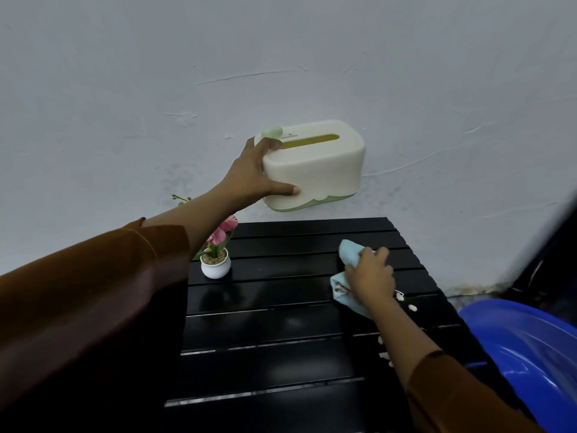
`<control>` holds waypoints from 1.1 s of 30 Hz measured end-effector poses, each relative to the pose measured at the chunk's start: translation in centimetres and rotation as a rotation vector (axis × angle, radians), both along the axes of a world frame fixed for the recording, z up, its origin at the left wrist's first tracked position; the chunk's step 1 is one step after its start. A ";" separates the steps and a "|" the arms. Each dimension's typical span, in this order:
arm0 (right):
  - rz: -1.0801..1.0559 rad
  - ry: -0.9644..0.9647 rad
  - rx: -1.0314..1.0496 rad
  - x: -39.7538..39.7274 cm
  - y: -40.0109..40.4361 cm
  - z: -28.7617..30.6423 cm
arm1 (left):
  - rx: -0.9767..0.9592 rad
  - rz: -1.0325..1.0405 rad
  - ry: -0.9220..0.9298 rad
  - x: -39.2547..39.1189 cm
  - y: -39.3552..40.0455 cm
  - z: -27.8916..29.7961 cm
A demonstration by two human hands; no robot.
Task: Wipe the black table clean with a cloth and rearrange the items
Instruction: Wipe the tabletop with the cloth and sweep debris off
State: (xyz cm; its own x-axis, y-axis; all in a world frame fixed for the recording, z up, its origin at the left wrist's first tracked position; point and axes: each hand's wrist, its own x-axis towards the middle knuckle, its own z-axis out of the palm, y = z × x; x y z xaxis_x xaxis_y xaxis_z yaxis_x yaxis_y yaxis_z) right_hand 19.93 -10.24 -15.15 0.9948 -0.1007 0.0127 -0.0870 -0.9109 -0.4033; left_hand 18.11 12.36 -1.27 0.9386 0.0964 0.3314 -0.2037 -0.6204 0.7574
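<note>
Dim, flat, bluish light fills the room. Soft sheen streaks the black table [281,307] toward six o'clock. Motion blur smears the three o'clock edge; wide-angle bending bows the borders.

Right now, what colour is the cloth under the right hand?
Light blue. The cloth shows best in the head view, under the right hand on the black table.

Domestic interior, likely a home corner. Indicated by: rough painted wall [312,57] with cracks and patch marks; small black slatted bench [281,323] set against it; potted artificial flower [216,260]; cream tissue box [315,167]; blue plastic basin [524,339] alongside; damp staining at wall base.
</note>
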 end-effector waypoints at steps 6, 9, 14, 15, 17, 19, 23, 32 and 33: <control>0.078 -0.128 0.049 2.5 4.7 2.9 | 0.033 -0.022 -0.031 0.9 0.1 0.0; 0.210 0.071 -0.105 4.4 8.5 1.2 | 0.028 -0.030 -0.032 1.6 0.3 0.1; 0.287 0.088 -0.309 6.2 8.9 -2.3 | 0.026 -0.054 -0.029 2.6 0.1 0.0; 0.295 0.058 -0.328 6.7 8.4 -2.4 | 0.027 -0.058 -0.030 2.8 -0.1 0.0; 0.307 0.037 -0.334 8.0 6.9 -2.0 | 0.027 -0.053 -0.031 3.0 -0.5 -0.2; 0.312 0.059 -0.324 9.7 4.8 -1.6 | 0.030 -0.046 -0.032 3.2 -0.8 -0.5; 0.234 0.091 -0.292 11.3 -0.4 -1.1 | 0.038 -0.049 -0.025 3.4 -1.6 -0.8; 0.215 -0.029 0.034 13.7 -8.4 1.8 | 0.023 -0.039 -0.021 3.6 -2.9 -1.6; 0.225 0.058 -0.001 13.8 -9.0 1.6 | 0.029 -0.035 -0.021 3.7 -3.0 -1.7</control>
State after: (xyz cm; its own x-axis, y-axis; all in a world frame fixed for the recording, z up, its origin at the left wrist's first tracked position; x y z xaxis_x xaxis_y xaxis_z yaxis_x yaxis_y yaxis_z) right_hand 33.69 -19.26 -13.52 0.9914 0.1233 -0.0449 0.0950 -0.9102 -0.4030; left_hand 21.80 9.33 -2.93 0.9339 0.0531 0.3536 -0.2419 -0.6345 0.7341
